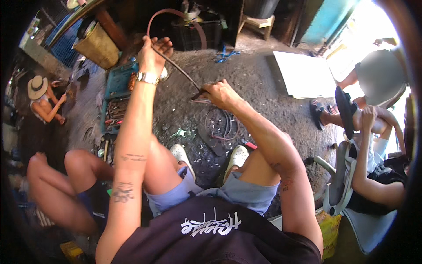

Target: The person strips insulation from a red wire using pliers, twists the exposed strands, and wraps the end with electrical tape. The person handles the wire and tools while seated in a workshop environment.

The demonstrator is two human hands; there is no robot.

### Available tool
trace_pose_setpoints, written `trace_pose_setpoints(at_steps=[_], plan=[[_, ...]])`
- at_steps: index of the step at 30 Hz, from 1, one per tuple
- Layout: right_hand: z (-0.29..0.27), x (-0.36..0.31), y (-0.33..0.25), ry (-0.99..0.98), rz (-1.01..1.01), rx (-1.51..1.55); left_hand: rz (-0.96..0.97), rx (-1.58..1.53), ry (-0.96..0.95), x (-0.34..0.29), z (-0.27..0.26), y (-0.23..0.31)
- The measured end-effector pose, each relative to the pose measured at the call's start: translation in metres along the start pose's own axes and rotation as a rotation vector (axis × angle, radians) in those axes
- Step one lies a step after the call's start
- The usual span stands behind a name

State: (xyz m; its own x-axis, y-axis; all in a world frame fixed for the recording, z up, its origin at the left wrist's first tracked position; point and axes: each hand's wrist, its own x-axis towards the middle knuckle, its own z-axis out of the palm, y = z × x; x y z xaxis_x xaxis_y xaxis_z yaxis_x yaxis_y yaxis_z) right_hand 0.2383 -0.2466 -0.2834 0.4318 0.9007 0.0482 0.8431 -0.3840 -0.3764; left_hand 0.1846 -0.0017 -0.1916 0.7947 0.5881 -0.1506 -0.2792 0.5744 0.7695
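Gripping the brown strip at upper centre in clenched fingers of the right hand. Touching it higher up with half-curled fingers of the left hand (whether pinching, cannot tell). Bounded by a teal crate at upper left and a white board at upper right, with moving room over dark ground between.

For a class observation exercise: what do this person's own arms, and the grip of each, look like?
The left arm and right arm emerge from a dark, short-sleeved shirt. The left has a silver-coloured watch at the wrist and dark tattoos further up; the right has a reddish tattoo and a smaller dark mark. Left grip and right grip are gloveless.
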Motion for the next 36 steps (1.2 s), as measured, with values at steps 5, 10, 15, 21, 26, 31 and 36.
trace_pose_setpoints(at_steps=[5,10,15,21,26,31,36], plan=[[-0.015,0.002,0.004,0.519,0.177,0.182,-0.243,0.741,-0.340,-0.033,-0.001,-0.068],[-0.035,0.002,-0.016,0.553,0.213,0.197,-0.035,0.702,-0.242,-0.032,0.019,-0.108],[-0.063,-0.015,-0.029,0.399,0.259,0.149,-0.115,0.640,-0.086,0.038,-0.004,-0.097],[-0.063,-0.113,0.120,0.200,0.488,-0.061,0.148,0.156,-0.140,0.161,-0.158,-0.018],[-0.047,-0.327,0.261,0.104,1.109,-0.232,0.069,0.053,0.603,0.166,-0.346,0.110],[0.043,-0.461,0.302,0.333,1.300,-0.076,0.061,-0.086,0.461,0.091,-0.451,0.053],[0.098,-0.396,0.311,0.273,1.305,0.050,0.007,-0.228,0.237,0.044,-0.403,-0.019]])
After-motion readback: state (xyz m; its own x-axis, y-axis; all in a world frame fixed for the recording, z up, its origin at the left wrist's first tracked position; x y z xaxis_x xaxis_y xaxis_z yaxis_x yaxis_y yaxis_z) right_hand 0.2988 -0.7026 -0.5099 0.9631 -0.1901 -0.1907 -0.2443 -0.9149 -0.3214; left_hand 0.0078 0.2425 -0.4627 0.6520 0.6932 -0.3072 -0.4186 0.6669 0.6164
